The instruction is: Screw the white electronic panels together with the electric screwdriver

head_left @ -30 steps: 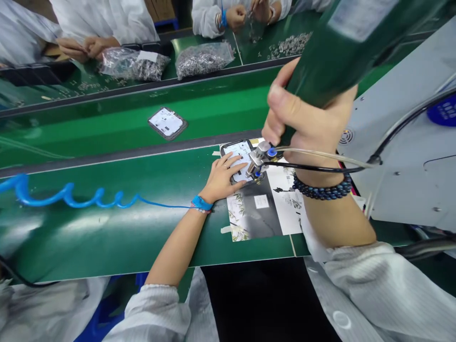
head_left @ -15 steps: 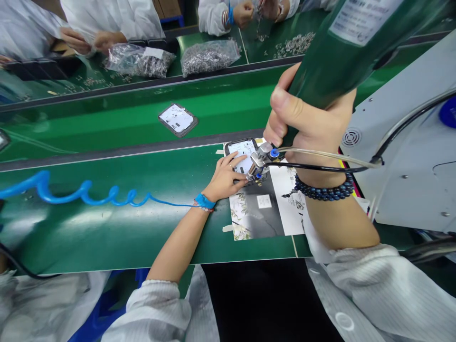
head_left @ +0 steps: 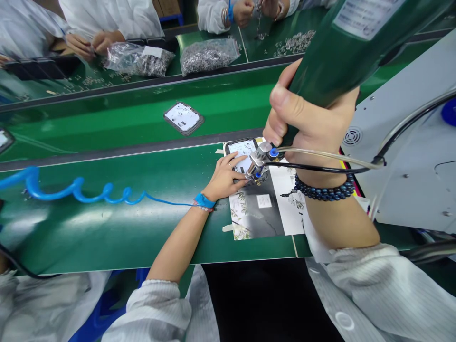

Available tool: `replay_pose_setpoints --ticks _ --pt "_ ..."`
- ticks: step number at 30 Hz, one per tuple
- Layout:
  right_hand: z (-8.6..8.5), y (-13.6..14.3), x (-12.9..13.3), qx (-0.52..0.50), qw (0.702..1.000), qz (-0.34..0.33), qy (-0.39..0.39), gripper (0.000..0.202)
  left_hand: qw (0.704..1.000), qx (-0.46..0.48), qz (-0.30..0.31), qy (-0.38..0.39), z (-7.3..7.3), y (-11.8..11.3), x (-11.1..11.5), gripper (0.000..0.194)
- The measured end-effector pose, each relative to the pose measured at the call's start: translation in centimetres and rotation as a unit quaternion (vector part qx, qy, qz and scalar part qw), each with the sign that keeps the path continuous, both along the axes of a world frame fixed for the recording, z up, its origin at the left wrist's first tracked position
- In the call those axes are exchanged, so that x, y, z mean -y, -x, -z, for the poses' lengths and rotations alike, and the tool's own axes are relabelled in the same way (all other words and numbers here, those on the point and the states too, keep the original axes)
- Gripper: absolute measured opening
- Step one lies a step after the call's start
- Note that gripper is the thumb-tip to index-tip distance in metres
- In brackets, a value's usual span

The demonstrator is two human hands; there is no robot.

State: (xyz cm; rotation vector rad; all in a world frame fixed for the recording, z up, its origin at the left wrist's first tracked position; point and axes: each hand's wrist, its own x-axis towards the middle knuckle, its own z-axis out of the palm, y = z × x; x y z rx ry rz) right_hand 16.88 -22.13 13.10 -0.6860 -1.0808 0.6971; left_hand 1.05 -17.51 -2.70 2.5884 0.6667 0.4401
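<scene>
My right hand (head_left: pixel 302 118) is wrapped round a thick green dispensing gun (head_left: pixel 342 61) with a white label. Its metal valve head (head_left: pixel 261 154) points down at a dark-rimmed panel with a white face (head_left: pixel 243 148), and thin air tubes run from it. My left hand (head_left: pixel 228 178) lies on that panel with fingers spread, the fingertips close to the nozzle. The nozzle tip and the panel's lower right are largely hidden, so contact cannot be made out. Beneath the panel lies a printed sheet (head_left: pixel 258 218), taped to the green bench.
Another white-faced panel (head_left: pixel 183 118) rides on the green belt (head_left: pixel 131 111). A blue coiled cord (head_left: pixel 89 190) runs to my left wrist. At right stands a grey machine cabinet (head_left: pixel 402 190). Across the belt, co-workers' hands (head_left: pixel 90 45) work beside bags of small metal parts (head_left: pixel 210 56).
The panels on the belt have shifted a little to the right. The coiled cord has swayed slightly. Both my hands and the dispensing gun stay almost where they were.
</scene>
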Motion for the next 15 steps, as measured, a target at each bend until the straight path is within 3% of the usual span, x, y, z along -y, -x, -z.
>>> replay_pose_setpoints --ticks 15 --pt "-0.08 0.08 0.08 -0.005 1.0 -0.013 0.008 0.022 1.0 0.011 0.001 -0.001 0.18 0.09 -0.11 0.011"
